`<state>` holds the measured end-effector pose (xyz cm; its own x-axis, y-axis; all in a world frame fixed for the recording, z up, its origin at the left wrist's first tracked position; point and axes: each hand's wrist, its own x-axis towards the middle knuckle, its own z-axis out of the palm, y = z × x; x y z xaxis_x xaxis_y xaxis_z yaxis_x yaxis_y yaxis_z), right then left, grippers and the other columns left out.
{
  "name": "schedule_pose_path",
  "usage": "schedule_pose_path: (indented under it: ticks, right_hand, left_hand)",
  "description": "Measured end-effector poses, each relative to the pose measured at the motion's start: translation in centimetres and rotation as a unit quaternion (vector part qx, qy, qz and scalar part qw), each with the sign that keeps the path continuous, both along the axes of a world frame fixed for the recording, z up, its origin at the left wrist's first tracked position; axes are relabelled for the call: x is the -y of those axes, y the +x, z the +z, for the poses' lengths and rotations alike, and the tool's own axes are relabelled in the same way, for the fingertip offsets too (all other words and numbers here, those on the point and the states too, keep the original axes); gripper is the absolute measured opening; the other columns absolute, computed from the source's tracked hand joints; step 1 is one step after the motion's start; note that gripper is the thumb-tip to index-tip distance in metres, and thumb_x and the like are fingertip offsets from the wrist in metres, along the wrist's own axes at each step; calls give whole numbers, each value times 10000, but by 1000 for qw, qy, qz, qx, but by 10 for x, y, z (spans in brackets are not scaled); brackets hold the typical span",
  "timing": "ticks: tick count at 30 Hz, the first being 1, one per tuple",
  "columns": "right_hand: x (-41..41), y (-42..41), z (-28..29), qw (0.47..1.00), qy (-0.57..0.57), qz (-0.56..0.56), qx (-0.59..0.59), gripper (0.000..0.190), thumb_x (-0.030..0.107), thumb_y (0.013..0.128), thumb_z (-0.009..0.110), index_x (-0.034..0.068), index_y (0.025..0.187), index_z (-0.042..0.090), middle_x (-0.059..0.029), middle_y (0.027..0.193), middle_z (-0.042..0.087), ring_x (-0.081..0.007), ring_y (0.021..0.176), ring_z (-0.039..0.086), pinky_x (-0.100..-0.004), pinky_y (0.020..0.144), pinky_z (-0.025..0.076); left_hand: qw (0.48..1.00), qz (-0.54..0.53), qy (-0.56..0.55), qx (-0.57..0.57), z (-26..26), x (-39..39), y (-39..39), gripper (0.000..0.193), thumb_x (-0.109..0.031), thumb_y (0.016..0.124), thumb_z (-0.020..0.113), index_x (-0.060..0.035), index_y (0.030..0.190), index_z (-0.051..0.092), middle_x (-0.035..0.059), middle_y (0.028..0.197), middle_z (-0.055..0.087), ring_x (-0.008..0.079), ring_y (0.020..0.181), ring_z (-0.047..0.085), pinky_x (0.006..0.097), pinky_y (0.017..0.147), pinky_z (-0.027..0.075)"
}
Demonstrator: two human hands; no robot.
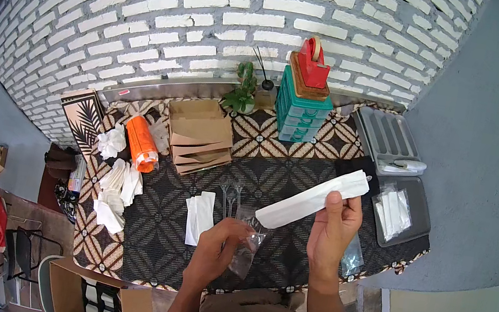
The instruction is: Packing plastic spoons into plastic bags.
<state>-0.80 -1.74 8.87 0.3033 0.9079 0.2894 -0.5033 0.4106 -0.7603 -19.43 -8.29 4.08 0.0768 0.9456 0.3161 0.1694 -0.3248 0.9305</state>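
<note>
My right hand (335, 228) holds a long folded white paper napkin (311, 201) between thumb and fingers, tilted up to the right. Lower left of it, my left hand (220, 249) grips a clear plastic bag (245, 253) near its upper edge, close to the napkin's lower end. Clear plastic forks (231, 197) lie just beyond my left hand. Left of them rest folded white napkins (199, 216). Another clear plastic packet (353, 256) is partly hidden behind my right forearm.
Paper napkins (115, 193), an orange package (140, 141) and a cardboard organizer (199, 135) stand at left. Behind are a potted plant (241, 88) and teal drawers (302, 115) under a red tape dispenser (313, 66). Grey trays (425, 208) hold bagged napkins at right. An open cardboard box (67, 286) sits below the table.
</note>
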Motion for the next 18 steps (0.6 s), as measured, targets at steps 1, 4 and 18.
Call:
schedule_pose_path:
  ticks: [1, 4, 18]
  right_hand:
    - [1, -1, -1, 1000, 0, 0, 0, 233, 60, 939, 660, -4, 1148, 577, -27, 1005, 636, -59, 895, 578, -215, 790, 464]
    - [4, -6, -2, 1000, -10, 21, -2, 241, 128, 953, 657, 9, 1143, 568, -18, 1008, 612, -78, 929, 581, -265, 873, 484]
    - [-1, -5, -3, 991, -38, 58, 112, 286, 95, 914, 708, -38, 1144, 602, -69, 1027, 682, -73, 905, 620, -216, 783, 492]
  left_hand:
    - [1000, -7, -7, 26, -1, 0, 0, 237, 142, 888, 513, -15, 1020, 632, 150, 1032, 652, 247, 865, 704, 318, 737, 553]
    - [1000, -6, 8, 21, -1, -1, 0, 198, 123, 881, 544, -17, 986, 636, 163, 1049, 654, 273, 899, 702, 333, 738, 556]
    - [999, -22, 7, 33, -4, -1, 1, 105, 65, 851, 649, -20, 912, 650, 172, 1130, 660, 287, 1002, 674, 343, 838, 530]
